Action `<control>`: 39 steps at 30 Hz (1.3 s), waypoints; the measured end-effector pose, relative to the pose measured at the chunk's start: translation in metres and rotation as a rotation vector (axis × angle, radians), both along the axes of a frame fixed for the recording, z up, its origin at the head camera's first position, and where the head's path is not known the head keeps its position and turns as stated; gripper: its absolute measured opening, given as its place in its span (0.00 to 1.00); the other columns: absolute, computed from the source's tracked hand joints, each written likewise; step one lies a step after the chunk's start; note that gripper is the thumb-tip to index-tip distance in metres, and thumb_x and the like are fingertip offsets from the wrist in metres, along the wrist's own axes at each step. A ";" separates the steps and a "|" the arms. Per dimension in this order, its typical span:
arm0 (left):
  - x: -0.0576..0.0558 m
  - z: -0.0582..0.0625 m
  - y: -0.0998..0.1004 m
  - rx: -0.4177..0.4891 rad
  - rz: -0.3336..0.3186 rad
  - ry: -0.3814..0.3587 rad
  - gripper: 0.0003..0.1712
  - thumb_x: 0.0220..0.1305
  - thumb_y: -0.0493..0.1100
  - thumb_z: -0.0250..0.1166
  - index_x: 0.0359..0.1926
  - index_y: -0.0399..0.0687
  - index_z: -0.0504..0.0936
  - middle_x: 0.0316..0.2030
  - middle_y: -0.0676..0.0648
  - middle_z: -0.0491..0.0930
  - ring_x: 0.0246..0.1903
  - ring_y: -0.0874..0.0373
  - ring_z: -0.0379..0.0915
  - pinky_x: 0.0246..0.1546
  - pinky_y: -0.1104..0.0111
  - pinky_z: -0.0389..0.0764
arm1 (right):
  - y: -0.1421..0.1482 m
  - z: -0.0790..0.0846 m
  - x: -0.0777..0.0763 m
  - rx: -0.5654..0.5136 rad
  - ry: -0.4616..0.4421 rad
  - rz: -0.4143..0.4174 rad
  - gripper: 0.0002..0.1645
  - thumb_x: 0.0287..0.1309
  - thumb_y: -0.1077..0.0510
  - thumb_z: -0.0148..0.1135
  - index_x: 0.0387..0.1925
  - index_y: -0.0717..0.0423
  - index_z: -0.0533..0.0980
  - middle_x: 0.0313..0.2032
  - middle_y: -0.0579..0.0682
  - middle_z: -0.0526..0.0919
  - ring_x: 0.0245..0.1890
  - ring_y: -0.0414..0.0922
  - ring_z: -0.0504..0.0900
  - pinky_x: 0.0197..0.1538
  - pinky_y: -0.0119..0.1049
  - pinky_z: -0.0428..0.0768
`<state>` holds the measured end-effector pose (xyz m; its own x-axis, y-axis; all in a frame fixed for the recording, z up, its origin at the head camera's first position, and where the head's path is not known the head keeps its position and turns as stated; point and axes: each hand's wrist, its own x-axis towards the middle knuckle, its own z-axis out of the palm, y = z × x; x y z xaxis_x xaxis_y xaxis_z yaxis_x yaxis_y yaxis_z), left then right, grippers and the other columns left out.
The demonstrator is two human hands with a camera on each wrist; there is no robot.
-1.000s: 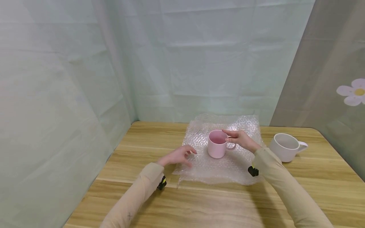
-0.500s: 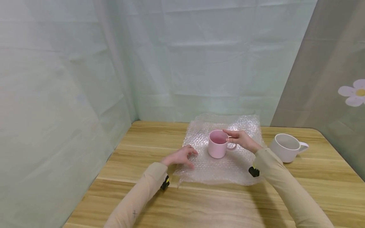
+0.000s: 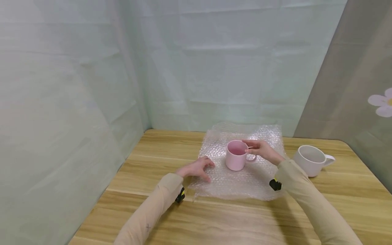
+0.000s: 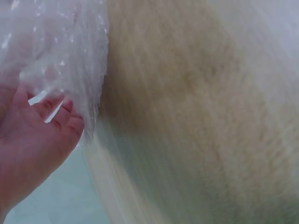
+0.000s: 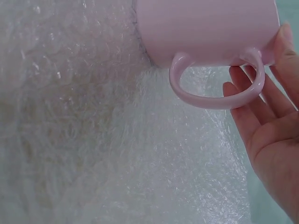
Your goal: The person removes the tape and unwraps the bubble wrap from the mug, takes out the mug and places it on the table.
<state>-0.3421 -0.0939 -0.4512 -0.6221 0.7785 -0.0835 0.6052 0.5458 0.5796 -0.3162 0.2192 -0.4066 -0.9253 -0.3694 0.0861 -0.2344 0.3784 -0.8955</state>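
Observation:
A pink mug (image 3: pixel 234 161) stands upright on a sheet of bubble wrap (image 3: pixel 228 185), its handle pointing right. With thumb and fingers at the rim near the handle, my right hand (image 3: pixel 262 150) holds the mug. In the right wrist view, the thumb lies at the rim and the other fingers reach behind the handle (image 5: pixel 210 101). My left hand (image 3: pixel 197 168) is at the left side of the bubble wrap, fingers loosely bent and thumb apart, short of the mug. Nothing shows in its grasp in the left wrist view, where the bubble wrap (image 4: pixel 60 51) partly overlaps the fingers.
A larger white mug (image 3: pixel 310 163) stands on the wooden table (image 3: pixel 159 153) to the right, behind my right sleeve, with its handle to the right. Pale cloth (image 3: pixel 226 68) hangs behind the table and along its left side.
My left wrist and forearm have shifted slightly right, and the left thumb sits a little lower. The right hand keeps its hold on the pink mug. The head view has turned slightly.

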 end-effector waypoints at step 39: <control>0.001 0.009 0.009 -0.072 -0.034 0.097 0.34 0.37 0.44 0.77 0.48 0.41 0.74 0.41 0.48 0.69 0.41 0.55 0.66 0.41 0.70 0.69 | 0.014 -0.026 0.009 0.018 -0.053 -0.098 0.18 0.59 0.53 0.57 0.41 0.65 0.74 0.37 0.57 0.79 0.41 0.55 0.75 0.48 0.51 0.70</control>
